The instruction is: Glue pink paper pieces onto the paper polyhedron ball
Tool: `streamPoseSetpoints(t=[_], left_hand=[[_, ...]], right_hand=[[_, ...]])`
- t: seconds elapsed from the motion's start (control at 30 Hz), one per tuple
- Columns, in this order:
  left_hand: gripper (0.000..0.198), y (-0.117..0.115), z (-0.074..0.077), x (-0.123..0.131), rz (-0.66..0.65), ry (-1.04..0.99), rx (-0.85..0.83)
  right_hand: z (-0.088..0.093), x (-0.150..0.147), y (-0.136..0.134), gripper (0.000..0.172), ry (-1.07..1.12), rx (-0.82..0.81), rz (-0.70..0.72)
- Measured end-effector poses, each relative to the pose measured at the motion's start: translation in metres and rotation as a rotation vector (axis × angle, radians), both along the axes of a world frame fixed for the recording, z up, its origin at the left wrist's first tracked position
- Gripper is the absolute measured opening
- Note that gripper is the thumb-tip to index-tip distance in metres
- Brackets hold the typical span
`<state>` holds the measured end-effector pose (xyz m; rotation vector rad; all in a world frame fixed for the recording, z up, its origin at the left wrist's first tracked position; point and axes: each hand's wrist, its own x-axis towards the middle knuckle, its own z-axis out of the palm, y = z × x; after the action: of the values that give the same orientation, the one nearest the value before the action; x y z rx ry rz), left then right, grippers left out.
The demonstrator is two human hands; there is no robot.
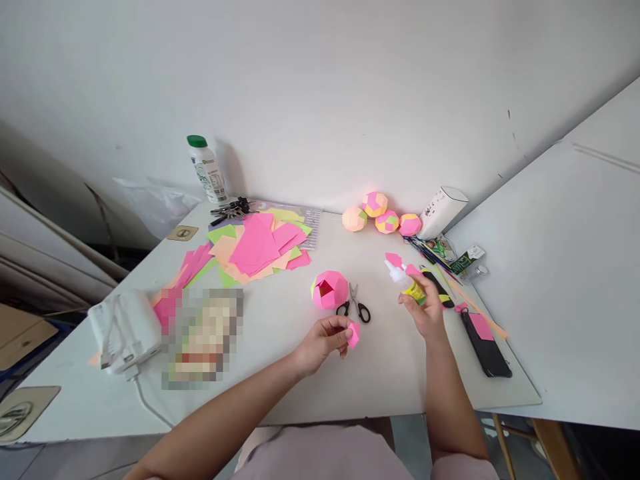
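My left hand (pixel 327 341) pinches a small pink paper piece (pixel 354 335) near the front middle of the table. In my right hand (pixel 424 308) is a small glue bottle (pixel 413 289) with a yellow label, tilted with its white nozzle towards the upper left. Beyond my left hand sits a pink paper ball (pixel 330 290) with a dark opening in its side. Black-handled scissors (pixel 355 307) lie beside the ball, blades pointing away from me. A pink paper scrap (pixel 393 259) lies just past the nozzle.
Several finished paper balls (pixel 375 205) stand by the wall. Coloured sheets (pixel 255 247) are heaped at the back left, near keys (pixel 235 210) and a bottle (pixel 209 173). A white power strip (pixel 125 331) lies left; a black pouch (pixel 487 350) and a cutter (pixel 437 287) lie right.
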<state>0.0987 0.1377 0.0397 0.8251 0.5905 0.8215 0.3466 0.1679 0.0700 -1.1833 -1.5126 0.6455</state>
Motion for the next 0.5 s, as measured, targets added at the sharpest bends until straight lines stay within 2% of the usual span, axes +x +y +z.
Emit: streamPoseSetpoints(t=[0.1,0.2,0.27,0.37,0.5], left_hand=[[0.032,0.001,-0.001,-0.001,-0.002,-0.041,-0.061],[0.033,0.004,-0.001,-0.002,-0.007,-0.064,-0.089],[0.033,0.006,-0.001,-0.003,-0.015,-0.063,-0.087],[0.034,0.008,-0.002,-0.003,-0.016,-0.040,-0.084],[0.034,0.009,-0.005,-0.001,-0.006,-0.011,-0.097]], right_hand=[[0.027,-0.015,-0.007,0.040,0.140,0.123,0.077],[0.038,-0.033,-0.009,0.035,0.272,0.152,0.220],[0.035,-0.043,-0.010,0.031,0.330,0.112,0.258],[0.021,-0.050,-0.011,0.023,0.385,-0.020,0.297],[0.005,-0.052,-0.010,0.025,0.419,-0.140,0.308]])
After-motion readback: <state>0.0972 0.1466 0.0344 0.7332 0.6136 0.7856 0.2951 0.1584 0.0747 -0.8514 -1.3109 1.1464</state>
